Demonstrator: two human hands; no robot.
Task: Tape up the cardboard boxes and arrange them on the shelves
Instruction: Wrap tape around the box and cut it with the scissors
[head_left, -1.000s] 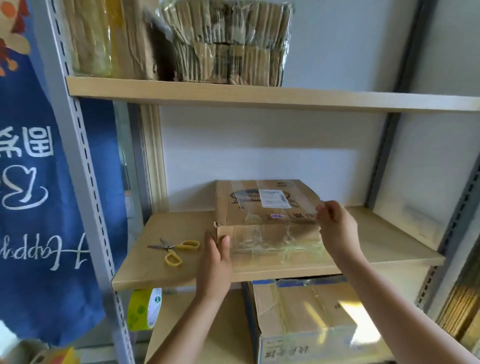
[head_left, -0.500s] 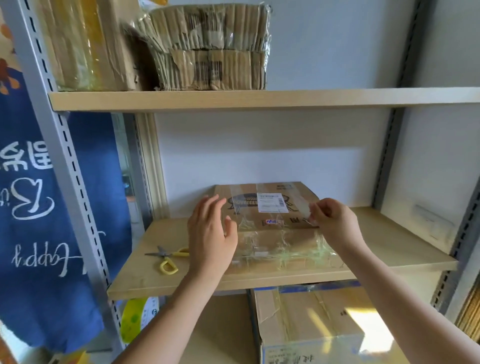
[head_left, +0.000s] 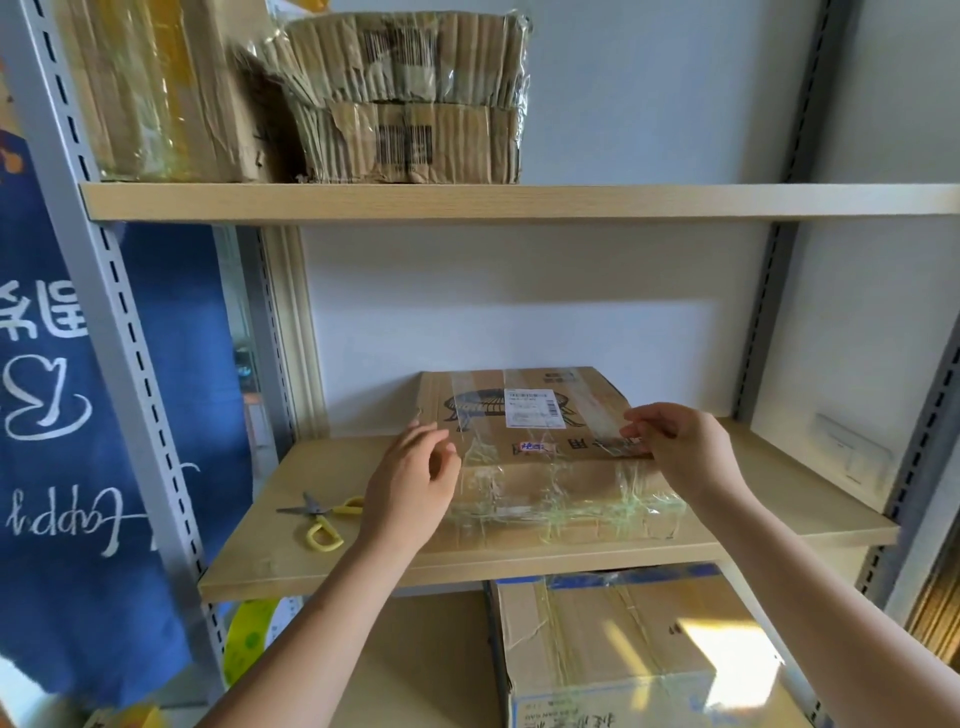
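box: flat cardboard box (head_left: 540, 447) on middle shelf (head_left: 363, 566), long axis left-right
left hand (head_left: 410, 488): at its left end, fingers relaxed, holding nothing
right hand (head_left: 675, 447): at its right end, fingers pinching tape edge

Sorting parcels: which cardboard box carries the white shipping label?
The flat box on the middle shelf, between both hands; the lower box shows none.

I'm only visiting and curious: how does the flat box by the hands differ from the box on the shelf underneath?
The flat box lies on the middle shelf, low and thin; the lower box is a taller carton, partly hidden below that shelf. The flat box bears a white label and a dark drawing; the lower box has a blue-edged rim. Both are brown cardboard under clear tape.
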